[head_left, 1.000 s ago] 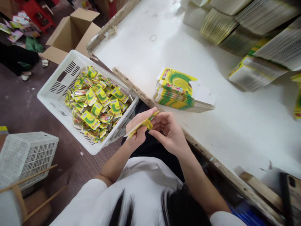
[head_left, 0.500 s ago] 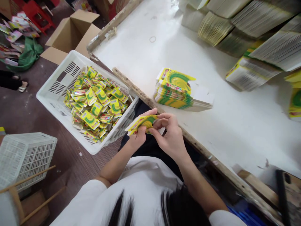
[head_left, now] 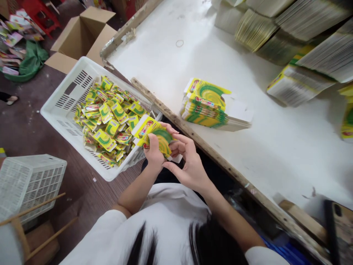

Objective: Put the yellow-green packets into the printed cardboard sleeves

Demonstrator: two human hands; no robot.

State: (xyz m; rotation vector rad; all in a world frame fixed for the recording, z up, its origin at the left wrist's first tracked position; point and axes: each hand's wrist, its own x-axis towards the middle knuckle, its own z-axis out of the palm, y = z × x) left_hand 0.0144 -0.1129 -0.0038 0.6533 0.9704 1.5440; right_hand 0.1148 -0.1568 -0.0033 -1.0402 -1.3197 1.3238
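A small yellow and green printed carton (head_left: 160,137) is in my left hand (head_left: 153,156), thumb across its printed face and fingers behind. Its white flap juts out at the upper left. My right hand (head_left: 191,167) curls round the carton's right end, fingertips against the edge beside a white flap, thumb lower down. Just left of the hands, a white plastic crate (head_left: 62,123) holds a heap of similar filled-looking cartons (head_left: 111,119). On the table beyond lies a stack of flat, unfolded cartons (head_left: 206,105).
The white table (head_left: 248,154) has a worn wooden edge (head_left: 176,121). Tall bundles of flat cartons (head_left: 311,22) fill its far right. A phone (head_left: 339,224) is at lower right. An open cardboard box (head_left: 79,38), another crate (head_left: 33,180) and a red stool (head_left: 41,16) stand on the floor.
The carton has tilted so that its printed face shows more fully, and both hands have shifted slightly left. At far left, a person's foot has moved toward the frame's edge.
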